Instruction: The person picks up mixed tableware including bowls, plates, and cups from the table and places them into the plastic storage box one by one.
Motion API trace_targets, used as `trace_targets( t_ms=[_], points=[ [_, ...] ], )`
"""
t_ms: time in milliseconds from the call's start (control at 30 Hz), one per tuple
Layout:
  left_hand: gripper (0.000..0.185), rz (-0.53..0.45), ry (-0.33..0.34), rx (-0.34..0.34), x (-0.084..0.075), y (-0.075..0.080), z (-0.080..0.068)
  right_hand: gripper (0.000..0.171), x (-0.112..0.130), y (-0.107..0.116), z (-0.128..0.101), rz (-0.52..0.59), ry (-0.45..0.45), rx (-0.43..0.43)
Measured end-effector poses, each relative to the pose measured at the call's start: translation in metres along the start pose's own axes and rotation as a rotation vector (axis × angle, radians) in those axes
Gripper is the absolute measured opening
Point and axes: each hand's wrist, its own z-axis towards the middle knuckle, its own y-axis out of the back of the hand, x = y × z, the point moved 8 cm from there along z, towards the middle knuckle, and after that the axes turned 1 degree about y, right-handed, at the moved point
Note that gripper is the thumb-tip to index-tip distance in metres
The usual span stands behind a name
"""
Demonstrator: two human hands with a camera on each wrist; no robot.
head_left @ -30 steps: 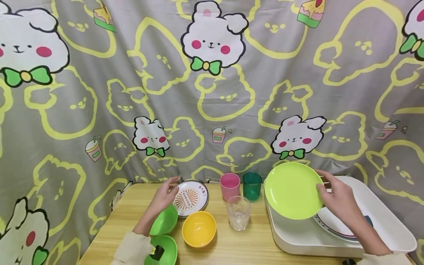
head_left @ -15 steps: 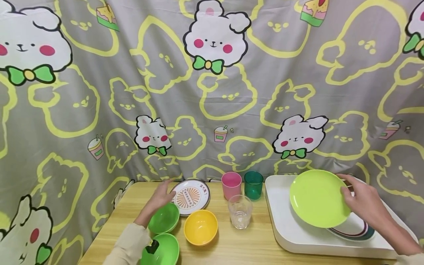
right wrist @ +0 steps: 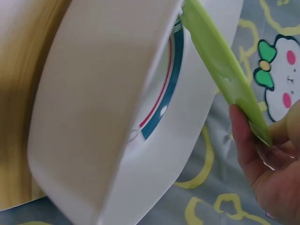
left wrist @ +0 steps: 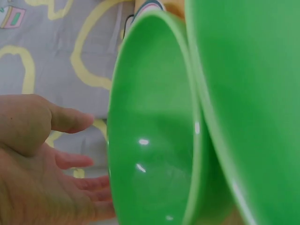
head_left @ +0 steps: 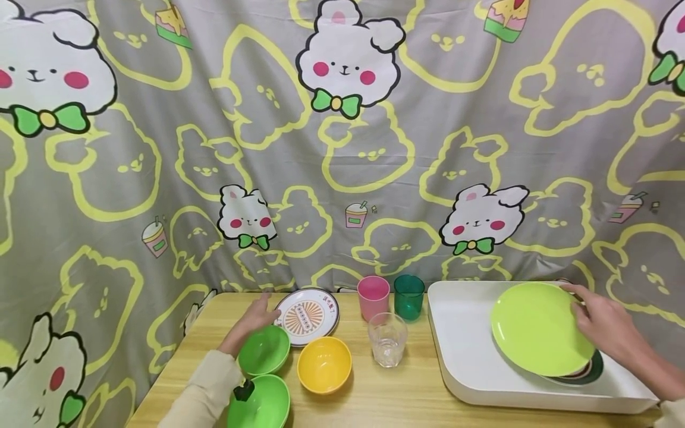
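By its right edge, my right hand (head_left: 610, 321) pinches a lime-green plate (head_left: 537, 327), held tilted over the white tray (head_left: 455, 356). Beneath it, a white plate with a teal and red rim (right wrist: 174, 77) lies in the tray, mostly covered in the head view. My left hand (head_left: 250, 324) holds nothing; its fingers are relaxed beside a green bowl (left wrist: 150, 122), and whether they touch it I cannot tell. A second green bowl (head_left: 262, 404) stands nearer. Close to the left hand, a white plate with an orange sunburst print (head_left: 316, 324) lies on the table.
A yellow bowl (head_left: 324, 365) stands right of the green bowls. A pink cup (head_left: 373, 299), a teal cup (head_left: 409, 297) and a clear glass (head_left: 387, 342) stand between the bowls and the tray. A patterned curtain (head_left: 299, 166) hangs behind the wooden table (head_left: 385, 392).
My right hand has carried the lime-green plate rightward and lower, further over the tray. The left hand has shifted slightly left, away from the sunburst plate.
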Motion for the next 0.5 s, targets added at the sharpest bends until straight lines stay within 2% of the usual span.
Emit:
trace_targets(
  t_ms=[300, 400, 500],
  points=[
    [0.066, -0.094, 0.07, 0.092, 0.01, -0.009, 0.007, 0.031, -0.036, -0.005, -0.011, -0.028, -0.061, 0.067],
    [0.062, -0.096, 0.114, 0.115, 0.015, -0.013, 0.01, 0.031, -0.045, -0.004, -0.013, -0.028, -0.07, 0.082],
    [0.058, -0.066, 0.127, 0.119, 0.018, -0.013, 0.012, 0.032, -0.052, -0.004, -0.014, -0.025, -0.069, 0.098]
  ],
)
